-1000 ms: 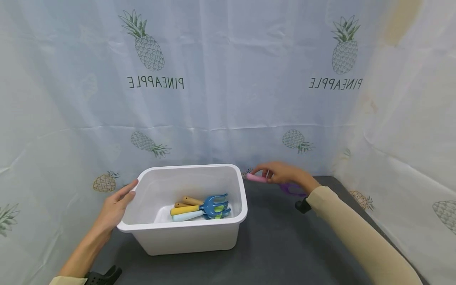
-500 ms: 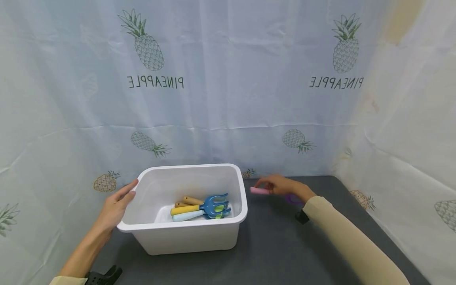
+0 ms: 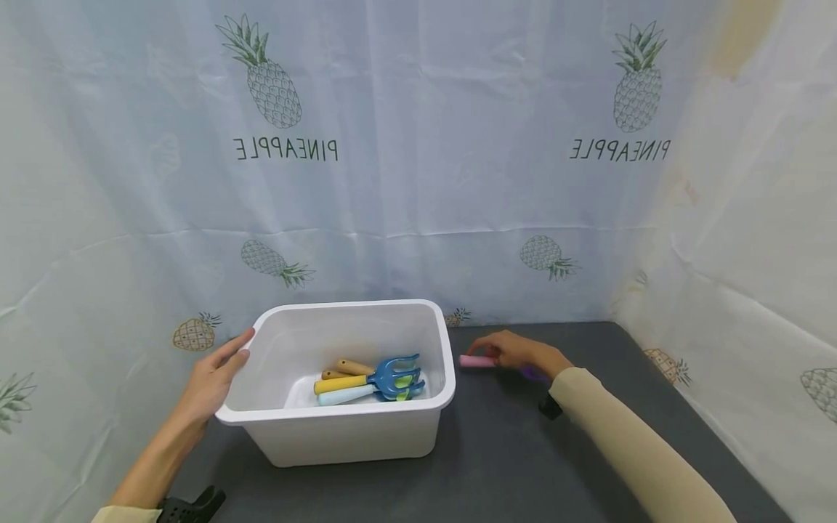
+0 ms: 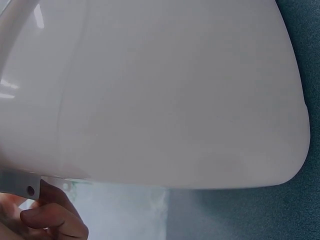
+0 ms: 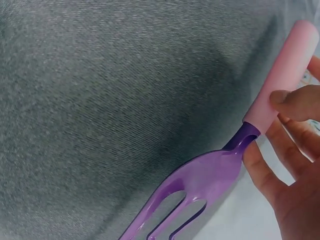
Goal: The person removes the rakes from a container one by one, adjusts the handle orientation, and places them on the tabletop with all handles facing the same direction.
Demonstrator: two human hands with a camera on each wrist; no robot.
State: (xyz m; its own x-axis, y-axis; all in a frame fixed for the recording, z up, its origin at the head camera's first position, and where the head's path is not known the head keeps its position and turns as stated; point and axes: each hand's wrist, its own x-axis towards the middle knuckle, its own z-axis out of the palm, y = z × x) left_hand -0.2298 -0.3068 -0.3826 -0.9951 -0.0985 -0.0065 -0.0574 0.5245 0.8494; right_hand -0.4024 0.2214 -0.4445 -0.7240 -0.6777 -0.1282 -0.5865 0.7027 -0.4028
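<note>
White plastic forms the bin (image 3: 340,439), which is set on the left part of the dark table (image 3: 497,450), before the pineapple-printed curtain (image 3: 418,181). Its left rim is gripped by the left hand (image 3: 212,378); in the left wrist view, fingers are seen curled beneath the rim.

To the right of the bin, toward the table's far edge, a purple fork (image 5: 212,172) is held by its pink handle (image 5: 282,75) in the right hand (image 3: 513,350). The handle is pinched between the thumb and the fingers, and its free end is pointed left, toward the bin. From the head view most of the purple part is hidden by the hand; in the right wrist view the tine ends are cut off by the frame, so whether the table is touched by them cannot be told.

Inside the bin, toward its right, a yellow-handled fork (image 3: 340,385) and a light-blue-handled tool (image 3: 346,394) are laid together, with two wooden handles (image 3: 354,367) seen behind them on the far side. What these two belong to is covered by the blue heads.

Judged from this layout, the gathering of tools is well advanced: several are placed inside, and only the purple fork is seen outside the bin.
</note>
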